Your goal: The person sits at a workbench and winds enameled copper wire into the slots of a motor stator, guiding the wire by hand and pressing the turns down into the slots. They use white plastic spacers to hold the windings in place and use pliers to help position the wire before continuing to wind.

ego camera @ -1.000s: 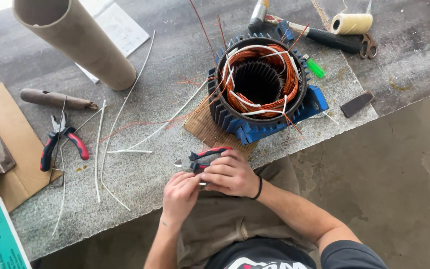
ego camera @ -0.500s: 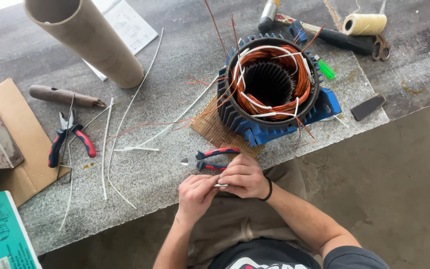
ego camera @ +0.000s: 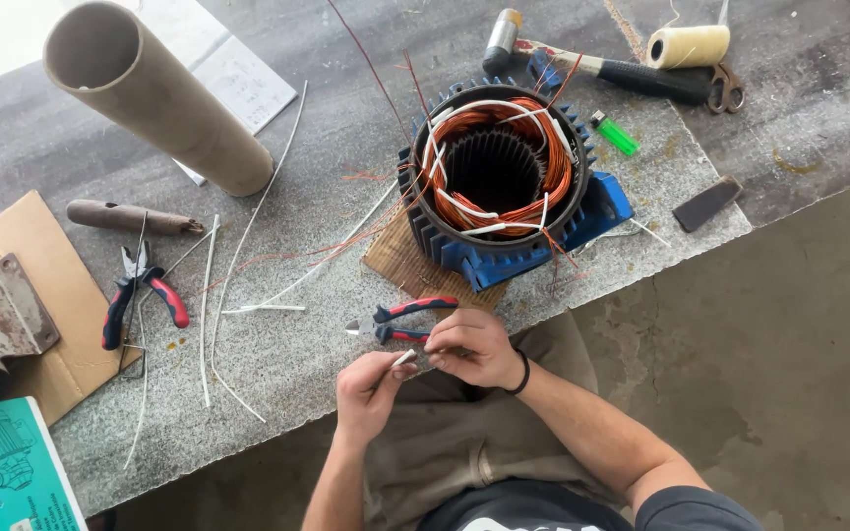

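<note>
My left hand [ego camera: 371,389] and my right hand [ego camera: 474,346] meet just below the bench's front edge, both pinching a short white sleeve tube [ego camera: 403,359]. Small cutting pliers [ego camera: 400,321] with red and blue handles lie on the bench right above my right hand. Behind them a blue motor stator [ego camera: 500,187] with orange copper windings and white sleeves stands on a brown woven mat [ego camera: 403,264]. Thin red wires rise from the stator.
Several white sleeve tubes [ego camera: 211,295] lie on the grey stone bench [ego camera: 297,354]. Red-handled pliers [ego camera: 140,295], a wooden handle [ego camera: 125,216] and a cardboard tube [ego camera: 150,93] are at the left. A hammer [ego camera: 592,64], twine spool [ego camera: 689,44], scissors [ego camera: 725,88], green lighter [ego camera: 617,133] at the back right.
My right hand let go of the small pliers, which now lie on the bench. Both hands have drawn back below the bench edge with the short white sleeve.
</note>
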